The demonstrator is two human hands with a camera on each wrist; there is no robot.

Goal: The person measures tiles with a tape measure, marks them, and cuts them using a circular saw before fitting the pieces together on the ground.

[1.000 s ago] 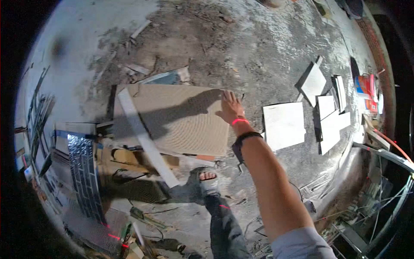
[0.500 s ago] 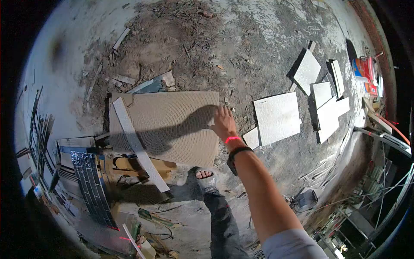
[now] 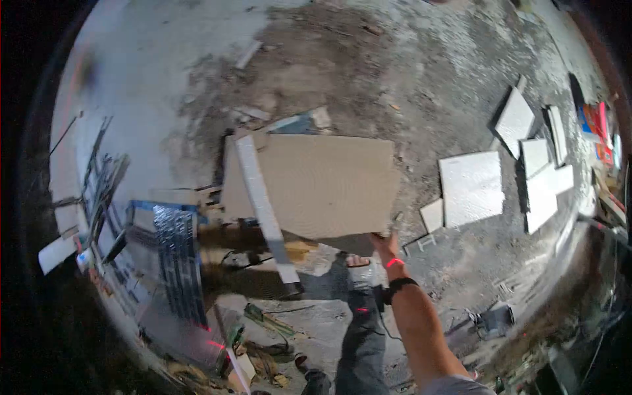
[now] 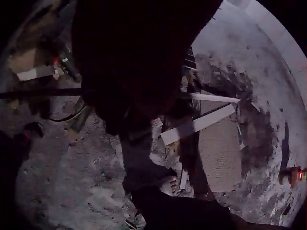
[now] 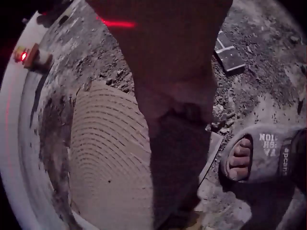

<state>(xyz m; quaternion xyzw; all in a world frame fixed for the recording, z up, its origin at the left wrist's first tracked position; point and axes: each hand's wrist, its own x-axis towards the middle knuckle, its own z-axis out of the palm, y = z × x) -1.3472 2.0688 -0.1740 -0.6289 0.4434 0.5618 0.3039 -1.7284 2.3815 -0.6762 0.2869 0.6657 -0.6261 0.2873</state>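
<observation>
A large beige tile [image 3: 329, 184] with arc-shaped combed ridges lies on the floor in the head view. At its near right corner my right hand [image 3: 387, 249] grips the edge with bent fingers. The right wrist view shows this hand in deep shadow over the ridged tile [image 5: 110, 163]. Across the tile's left part lies a long white strip [image 3: 263, 197], overhanging the near edge. My left hand [image 4: 139, 98], a dark shape in the left wrist view, holds a long thin stick [image 4: 208, 97] that sticks out on both sides. Its fingers are hidden in the dark.
White tiles [image 3: 471, 189] and cut pieces [image 3: 543, 191] lie on the rough floor to the right. A dark brick-patterned panel [image 3: 178, 263] and thin rods [image 3: 99, 171] are at the left. A sandalled foot [image 3: 359, 263] stands close to the tile's near edge.
My right hand has moved from the top right of the tile down its right edge to the near corner. The head view has shifted, and the thin stick reaches further forward.
</observation>
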